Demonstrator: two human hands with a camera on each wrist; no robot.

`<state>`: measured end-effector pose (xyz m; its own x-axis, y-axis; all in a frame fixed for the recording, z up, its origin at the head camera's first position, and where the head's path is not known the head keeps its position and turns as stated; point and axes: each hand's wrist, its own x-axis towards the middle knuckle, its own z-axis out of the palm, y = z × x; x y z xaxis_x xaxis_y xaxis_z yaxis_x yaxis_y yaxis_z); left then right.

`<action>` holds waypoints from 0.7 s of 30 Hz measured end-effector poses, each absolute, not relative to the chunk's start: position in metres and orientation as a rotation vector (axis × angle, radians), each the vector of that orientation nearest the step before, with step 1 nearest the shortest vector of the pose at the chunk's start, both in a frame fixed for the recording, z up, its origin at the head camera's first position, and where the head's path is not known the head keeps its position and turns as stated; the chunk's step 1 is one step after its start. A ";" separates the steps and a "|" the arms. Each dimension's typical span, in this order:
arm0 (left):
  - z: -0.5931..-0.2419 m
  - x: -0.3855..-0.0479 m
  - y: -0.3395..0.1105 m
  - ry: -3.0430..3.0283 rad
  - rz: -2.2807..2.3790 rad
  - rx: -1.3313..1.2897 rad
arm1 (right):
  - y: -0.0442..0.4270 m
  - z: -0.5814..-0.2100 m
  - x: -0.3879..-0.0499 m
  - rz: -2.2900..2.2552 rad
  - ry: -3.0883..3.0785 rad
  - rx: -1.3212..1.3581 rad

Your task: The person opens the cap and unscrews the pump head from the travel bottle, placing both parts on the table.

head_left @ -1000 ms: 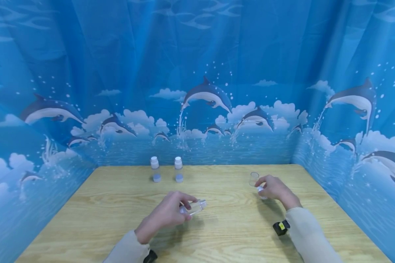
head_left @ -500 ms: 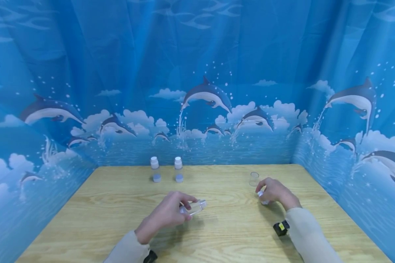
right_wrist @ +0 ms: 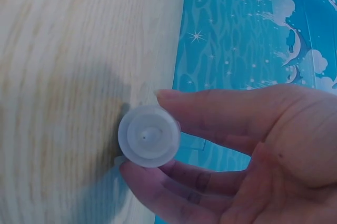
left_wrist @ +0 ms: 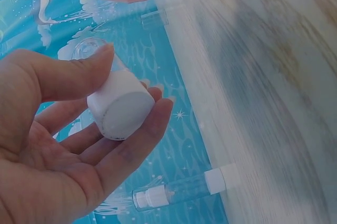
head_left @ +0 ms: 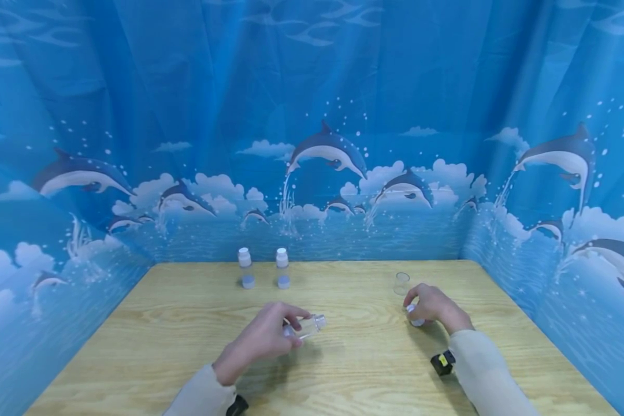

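Observation:
In the head view my left hand (head_left: 267,332) grips a small clear bottle (head_left: 307,327) above the table, lying nearly on its side with its capless neck to the right. The left wrist view shows the bottle's thick white base (left_wrist: 121,108) between thumb and fingers. My right hand (head_left: 434,306) pinches a white pump head (head_left: 415,316) low over the table at the right; whether it touches the wood I cannot tell. Its round underside (right_wrist: 149,136) faces the right wrist camera. Just behind that hand stands a clear cap (head_left: 401,283).
Two clear bottles, a left one (head_left: 246,268) and a right one (head_left: 282,268), stand upright with white tops near the back edge of the wooden table (head_left: 353,375). A blue dolphin curtain (head_left: 312,86) closes off the back and sides.
My right hand has come slightly nearer to me with the pump head, away from the clear cap, and the pump head has turned a little. The left hand and bottle have stayed put.

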<state>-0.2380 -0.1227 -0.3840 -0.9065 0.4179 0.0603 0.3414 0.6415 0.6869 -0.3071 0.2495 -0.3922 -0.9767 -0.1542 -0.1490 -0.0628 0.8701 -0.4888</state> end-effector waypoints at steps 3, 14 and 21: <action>-0.384 -0.239 -0.124 2.771 1.120 0.645 | 0.249 -0.392 -0.307 -0.725 2.853 -0.159; -0.385 -0.247 -0.133 2.857 1.211 0.491 | 0.248 -0.391 -0.307 -0.686 2.853 -0.176; -0.381 -0.259 -0.153 2.985 1.209 0.270 | 0.248 -0.386 -0.304 -0.674 2.860 -0.174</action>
